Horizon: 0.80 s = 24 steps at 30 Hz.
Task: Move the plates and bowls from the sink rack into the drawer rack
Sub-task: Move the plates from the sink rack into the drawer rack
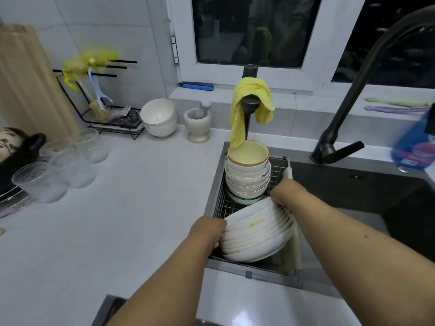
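A tilted stack of several white plates (256, 234) sits in the wire sink rack (221, 198) at the sink's left end. My left hand (209, 234) grips the stack's left edge, fingers curled under the rims. My right hand (282, 191) holds the stack's upper right edge, its fingers hidden behind the plates. Behind the plates a stack of several white bowls (247, 177) stands in the same rack, topped by a bowl with a brown rim (248, 152). The drawer rack is out of view.
A black tap (249, 107) draped with a yellow cloth hangs over the bowls. A larger black faucet (348, 109) rises at right over the dark sink basin (353, 191). On the counter at left stand clear glasses (58, 165), white bowls (160, 118), and a mortar (197, 123).
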Motion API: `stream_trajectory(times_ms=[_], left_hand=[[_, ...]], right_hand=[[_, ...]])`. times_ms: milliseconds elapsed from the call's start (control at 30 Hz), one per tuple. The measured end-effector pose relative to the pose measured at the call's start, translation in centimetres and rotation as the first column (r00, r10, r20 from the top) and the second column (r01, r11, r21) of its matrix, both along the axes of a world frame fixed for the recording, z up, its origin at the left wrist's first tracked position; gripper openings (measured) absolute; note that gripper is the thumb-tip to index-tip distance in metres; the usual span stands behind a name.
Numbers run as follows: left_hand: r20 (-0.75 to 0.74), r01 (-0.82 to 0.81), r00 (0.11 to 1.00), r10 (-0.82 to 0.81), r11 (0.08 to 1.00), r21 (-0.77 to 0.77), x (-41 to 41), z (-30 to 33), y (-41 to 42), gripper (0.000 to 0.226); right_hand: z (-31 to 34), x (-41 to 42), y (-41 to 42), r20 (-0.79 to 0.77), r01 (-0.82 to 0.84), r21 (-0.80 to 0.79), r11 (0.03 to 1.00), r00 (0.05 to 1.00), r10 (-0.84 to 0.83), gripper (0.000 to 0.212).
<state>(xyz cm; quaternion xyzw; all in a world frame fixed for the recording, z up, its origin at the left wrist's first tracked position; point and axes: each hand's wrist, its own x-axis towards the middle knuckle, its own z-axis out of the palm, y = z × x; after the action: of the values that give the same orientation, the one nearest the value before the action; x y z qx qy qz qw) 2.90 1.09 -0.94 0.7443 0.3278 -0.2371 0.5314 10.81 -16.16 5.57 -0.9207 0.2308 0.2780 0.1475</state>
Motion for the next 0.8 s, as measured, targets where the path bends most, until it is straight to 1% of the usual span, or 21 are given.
stream_trajectory(times_ms=[67, 100, 167, 200, 233, 300, 400, 467, 533, 667, 800], left_hand=[[-0.018, -0.015, 1.000, 0.016, 1.000, 0.014, 0.6, 0.0, -0.3, 0.017], [-0.029, -0.044, 0.999, 0.044, 0.999, 0.004, 0.8, 0.1, -0.4, 0.016], [-0.042, -0.135, 0.990, 0.133, 0.990, -0.050, 1.1, 0.5, -0.5, 0.014], [-0.039, -0.183, 0.983, 0.180, 0.979, -0.087, 1.1, 0.7, -0.5, 0.014], [-0.035, -0.229, 0.973, 0.226, 0.965, -0.125, 1.1, 1.0, -0.6, 0.014], [-0.024, -0.306, 0.951, 0.307, 0.931, -0.201, 0.9, 2.0, -0.8, 0.011], [-0.016, -0.316, 0.946, 0.323, 0.914, -0.253, 0.4, 3.4, -0.9, 0.012], [-0.014, -0.315, 0.946, 0.324, 0.907, -0.281, 0.0, 4.1, -0.9, 0.013], [-0.031, -0.335, 0.939, 0.343, 0.889, -0.313, -0.5, 4.8, -1.0, 0.015], [-0.012, -0.377, 0.916, 0.401, 0.850, -0.368, -1.9, 6.5, -1.5, 0.012], [0.029, -0.423, 0.877, 0.479, 0.799, -0.428, -4.6, 8.2, -2.4, 0.011]], right_hand=[[-0.5, 0.2, -0.3, 0.042, 0.004, 0.022, 1.000, 0.999, -0.005, 0.052], [-0.5, 0.1, -0.5, 0.073, 0.008, 0.043, 0.999, 0.997, -0.011, 0.050], [-0.3, 0.1, -0.7, 0.114, 0.028, 0.097, 0.995, 0.993, -0.039, 0.026], [-0.1, 0.2, -0.8, 0.130, 0.040, 0.119, 0.992, 0.990, -0.056, 0.018], [0.0, 0.2, -1.0, 0.148, 0.060, 0.149, 0.987, 0.986, -0.082, 0.017], [0.4, 0.2, -1.4, 0.167, 0.097, 0.215, 0.972, 0.977, -0.134, 0.023], [1.5, -0.1, -1.5, 0.177, 0.117, 0.263, 0.958, 0.970, -0.167, 0.015], [2.3, -0.4, -1.5, 0.190, 0.107, 0.280, 0.954, 0.968, -0.164, 0.023], [3.3, -0.8, -1.6, 0.186, 0.081, 0.274, 0.958, 0.973, -0.136, 0.026], [4.9, -1.5, -2.0, 0.226, 0.046, 0.296, 0.954, 0.967, -0.116, 0.020], [6.7, -3.1, -2.3, 0.279, 0.001, 0.296, 0.955, 0.956, -0.087, 0.021]])
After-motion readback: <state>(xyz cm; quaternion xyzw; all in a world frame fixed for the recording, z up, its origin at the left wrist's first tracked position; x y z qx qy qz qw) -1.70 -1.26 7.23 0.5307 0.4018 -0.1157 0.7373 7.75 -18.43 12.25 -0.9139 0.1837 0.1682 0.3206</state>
